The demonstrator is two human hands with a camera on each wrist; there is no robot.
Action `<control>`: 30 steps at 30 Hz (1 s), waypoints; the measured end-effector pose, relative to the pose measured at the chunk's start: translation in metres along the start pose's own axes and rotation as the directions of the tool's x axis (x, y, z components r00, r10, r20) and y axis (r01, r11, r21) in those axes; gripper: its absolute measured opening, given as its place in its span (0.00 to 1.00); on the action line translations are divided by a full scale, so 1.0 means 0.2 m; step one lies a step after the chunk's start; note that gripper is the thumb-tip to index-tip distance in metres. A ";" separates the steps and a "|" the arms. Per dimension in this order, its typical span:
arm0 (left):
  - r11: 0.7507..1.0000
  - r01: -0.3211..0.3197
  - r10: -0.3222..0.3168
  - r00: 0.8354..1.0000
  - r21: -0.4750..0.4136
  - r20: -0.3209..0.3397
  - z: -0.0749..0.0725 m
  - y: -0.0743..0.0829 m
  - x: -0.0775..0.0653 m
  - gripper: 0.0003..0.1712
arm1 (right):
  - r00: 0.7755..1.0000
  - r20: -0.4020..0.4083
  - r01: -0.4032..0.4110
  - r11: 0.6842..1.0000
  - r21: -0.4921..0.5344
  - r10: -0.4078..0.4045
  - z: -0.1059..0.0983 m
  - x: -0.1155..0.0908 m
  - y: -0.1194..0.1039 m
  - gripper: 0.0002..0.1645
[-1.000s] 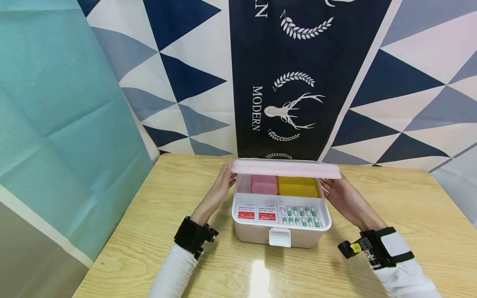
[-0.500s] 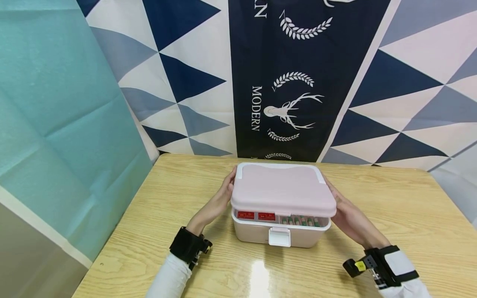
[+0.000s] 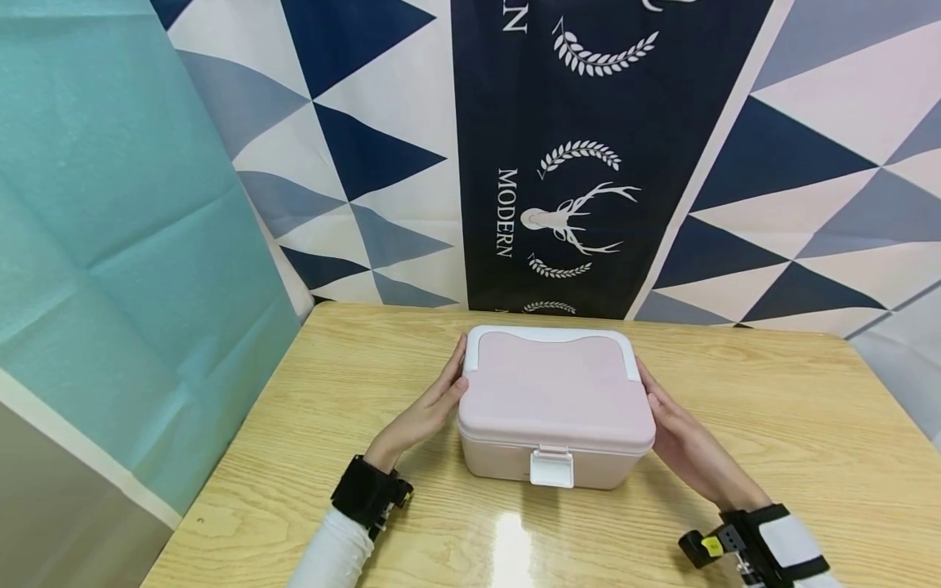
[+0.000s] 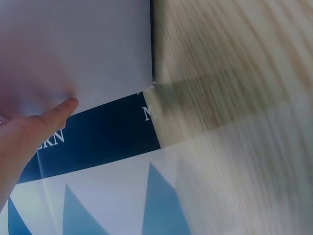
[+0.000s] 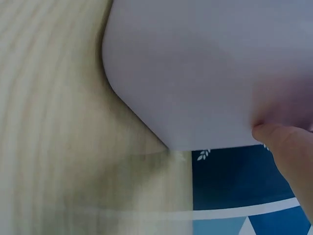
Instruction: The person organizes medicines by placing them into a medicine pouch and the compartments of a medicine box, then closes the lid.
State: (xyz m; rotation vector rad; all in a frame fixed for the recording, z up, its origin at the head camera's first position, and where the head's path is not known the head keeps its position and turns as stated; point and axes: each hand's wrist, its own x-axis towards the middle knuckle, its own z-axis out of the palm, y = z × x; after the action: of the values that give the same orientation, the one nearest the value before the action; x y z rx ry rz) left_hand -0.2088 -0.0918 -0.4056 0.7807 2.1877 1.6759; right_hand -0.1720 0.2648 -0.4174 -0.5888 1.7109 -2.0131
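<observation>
A pink storage box [image 3: 559,392] with a white-trimmed lid sits on the table, its lid down flush on the base. The white front latch [image 3: 551,469] stands flipped outward, away from the lid. Along the box's left side lies my left hand [image 3: 422,412], fingers extended and thumb near the lid's edge. My right hand [image 3: 684,441] rests against the opposite side, its fingers stretched back along the wall. Each wrist view shows a fingertip at the plain box wall [image 4: 107,44], left, and the other side wall [image 5: 186,73], right. The box's contents are hidden under the lid.
The light wood table [image 3: 367,367] extends around the box. Behind it hangs a patterned backdrop [image 3: 559,220] with a dark deer panel, and a teal sheet [image 3: 132,245] hangs on the left. A wrist camera [image 3: 698,547] juts inward from the right wrist.
The lid has swung down from partly raised to flush, covering the compartments with red packets and green-white capsules. Both hands have followed it downward along the sides; the box base has stayed put.
</observation>
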 end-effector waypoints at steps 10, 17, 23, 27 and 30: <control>1.000 0.018 -0.018 0.994 -0.004 -0.106 0.05 -0.01 -0.02 0.31 | 0.993 -0.110 0.041 0.994 -0.105 -0.053 0.06 -0.04 0.01 0.30; 0.987 -0.123 0.147 0.955 0.107 -0.259 0.10 -0.07 -0.06 0.28 | 0.965 -0.207 0.105 0.957 -0.269 -0.163 0.14 -0.09 0.00 0.29; 0.927 -0.225 0.312 0.907 0.301 -0.282 0.15 -0.06 -0.11 0.27 | 0.880 -0.255 0.179 0.777 -0.603 -0.400 0.23 -0.12 0.02 0.30; 0.832 -0.285 0.426 0.878 0.477 -0.219 0.19 -0.05 -0.13 0.26 | 0.796 -0.195 0.224 0.578 -0.785 -0.573 0.27 -0.10 0.05 0.31; 0.729 -0.336 0.520 0.839 0.596 -0.162 0.22 -0.04 -0.13 0.27 | 0.744 -0.124 0.209 0.405 -0.890 -0.657 0.30 -0.08 0.07 0.30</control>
State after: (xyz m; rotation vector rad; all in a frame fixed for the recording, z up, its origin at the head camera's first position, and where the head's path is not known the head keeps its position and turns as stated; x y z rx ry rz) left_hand -0.1662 -0.0739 -0.4289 1.3461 2.9718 1.4238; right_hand -0.1235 0.2241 -0.4238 -1.0243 3.1932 -1.5279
